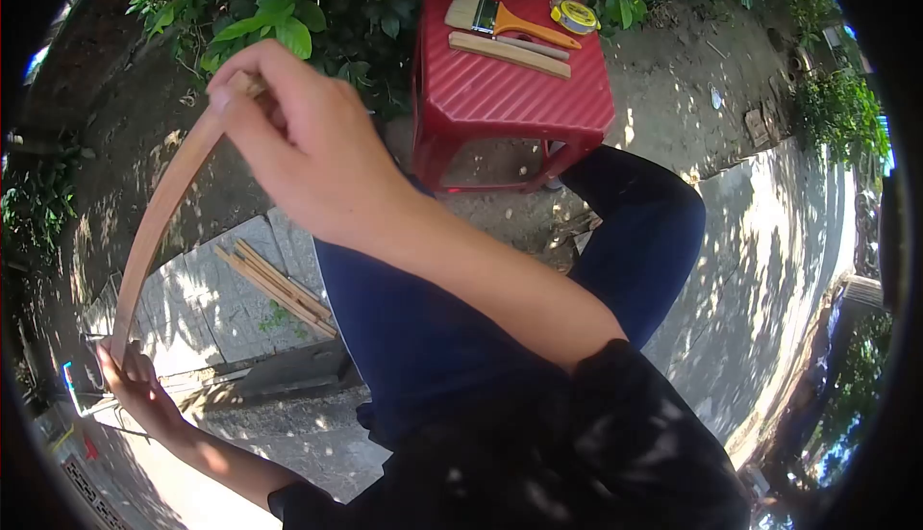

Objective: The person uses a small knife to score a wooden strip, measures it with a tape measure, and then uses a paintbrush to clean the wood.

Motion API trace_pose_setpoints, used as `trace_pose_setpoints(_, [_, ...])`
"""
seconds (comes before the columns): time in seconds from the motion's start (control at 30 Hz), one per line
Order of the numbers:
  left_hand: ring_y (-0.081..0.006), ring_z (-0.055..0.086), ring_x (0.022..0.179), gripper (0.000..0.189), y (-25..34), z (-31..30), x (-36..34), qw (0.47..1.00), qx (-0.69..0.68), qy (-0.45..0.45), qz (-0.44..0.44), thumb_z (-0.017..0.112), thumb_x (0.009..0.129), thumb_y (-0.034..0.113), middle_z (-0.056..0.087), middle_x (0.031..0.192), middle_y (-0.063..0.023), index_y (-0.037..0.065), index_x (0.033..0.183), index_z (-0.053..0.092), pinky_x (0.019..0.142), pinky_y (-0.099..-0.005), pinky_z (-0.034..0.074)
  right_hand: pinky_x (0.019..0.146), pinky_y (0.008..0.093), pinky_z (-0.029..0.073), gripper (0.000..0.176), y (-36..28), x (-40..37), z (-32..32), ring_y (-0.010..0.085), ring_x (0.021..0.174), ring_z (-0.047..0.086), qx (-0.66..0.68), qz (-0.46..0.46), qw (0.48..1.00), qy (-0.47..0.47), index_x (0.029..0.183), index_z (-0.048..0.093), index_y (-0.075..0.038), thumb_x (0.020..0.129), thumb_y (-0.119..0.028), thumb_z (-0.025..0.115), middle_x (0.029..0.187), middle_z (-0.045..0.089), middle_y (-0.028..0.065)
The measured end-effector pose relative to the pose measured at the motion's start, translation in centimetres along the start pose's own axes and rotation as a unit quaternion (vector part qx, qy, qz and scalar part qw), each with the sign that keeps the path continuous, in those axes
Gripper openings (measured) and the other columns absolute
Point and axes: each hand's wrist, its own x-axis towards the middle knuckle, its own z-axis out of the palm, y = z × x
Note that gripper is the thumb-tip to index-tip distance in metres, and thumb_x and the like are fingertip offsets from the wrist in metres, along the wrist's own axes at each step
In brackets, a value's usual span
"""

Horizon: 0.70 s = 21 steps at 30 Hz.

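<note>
A long wooden strip [159, 217] spans the left side of the head view, held at both ends; it looks curved through the wide lens. My right hand [303, 116] is closed round its upper end, the fingers and thumb pinching it near the leaves. At the lower left, my left hand [142, 391] grips the other end, with its fingers partly in shadow. Several more wooden strips [274, 285] lie on the paving below the held strip, beside my leg.
A red plastic stool [519, 102] stands ahead, bearing a paintbrush [519, 25] with an orange handle, a yellow tape measure [575, 16], a short wooden piece [510, 55] and a thin stick-like item. Leafy bushes [279, 20] overhang the far side. My bent knee [663, 213] is right of the stool.
</note>
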Motion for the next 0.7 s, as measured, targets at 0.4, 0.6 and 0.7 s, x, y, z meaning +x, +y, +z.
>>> trace_pose_setpoints(0.4, [-0.0052,0.041,0.065,0.043,-1.9,38.5,-9.4,0.691,0.323,-0.647,-0.02,0.058,0.106,0.045,0.044,0.078,0.005,0.008,0.127,0.056,0.057,-0.0231,0.037,0.069,0.0298,0.046,0.036,-0.2,-6.6,-37.7,0.0118,0.073,0.058,-0.428,0.233,0.862,0.142,0.109,0.073,-0.002,0.103,-0.035,0.059,0.078,0.066,0.0052])
trace_pose_setpoints(0.6, [-0.0156,0.064,0.082,0.081,-4.8,41.6,-7.3,0.678,0.404,-0.615,-0.004,0.048,0.102,0.066,0.063,0.107,-0.0109,0.008,0.156,0.031,0.074,-0.029,0.054,0.089,0.0481,0.053,0.056,1.0,-6.0,-38.2,0.0421,0.101,0.07,-0.649,0.295,0.701,0.02,0.124,0.068,-0.003,0.098,-0.051,0.056,0.105,0.073,0.0236])
trace_pose_setpoints(0.7, [-0.0163,0.064,0.085,0.079,-6.2,41.5,-5.9,0.701,0.412,-0.581,0.029,0.049,0.102,0.063,0.064,0.111,-0.012,0.008,0.156,0.032,0.078,-0.0315,0.054,0.099,0.0496,0.051,0.066,1.4,-3.2,-38.6,0.0442,0.114,0.065,-0.674,0.227,0.703,0.008,0.137,0.06,-0.004,0.097,-0.057,0.059,0.121,0.067,0.0258])
